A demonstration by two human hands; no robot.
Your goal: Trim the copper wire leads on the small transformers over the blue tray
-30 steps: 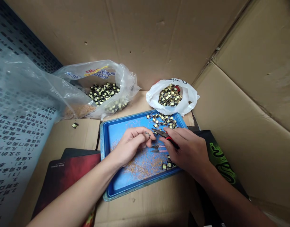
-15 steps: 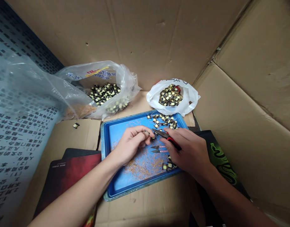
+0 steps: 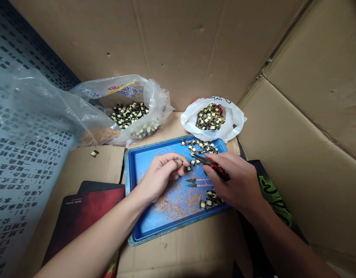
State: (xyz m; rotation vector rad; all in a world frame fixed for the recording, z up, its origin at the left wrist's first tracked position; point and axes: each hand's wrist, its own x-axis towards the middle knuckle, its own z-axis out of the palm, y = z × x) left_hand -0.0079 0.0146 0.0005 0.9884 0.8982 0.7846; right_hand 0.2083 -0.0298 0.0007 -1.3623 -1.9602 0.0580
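"One small part (image 3: 179,159): where is it?"
"Pinched in the left hand (image 3: 163,173), mostly hidden, above the blue tray (image 3: 166,229)."
"And the right hand (image 3: 237,179)?"
"Closed round pliers (image 3: 220,170), whose tip has shifted slightly rightward, off the left fingertips, since half a second ago."
"Around them?"
"Wire clippings (image 3: 178,204) and snips (image 3: 195,182) in the tray; behind, a clear bag (image 3: 160,102) and a white bag (image 3: 238,117); cardboard walls (image 3: 178,42) beyond."
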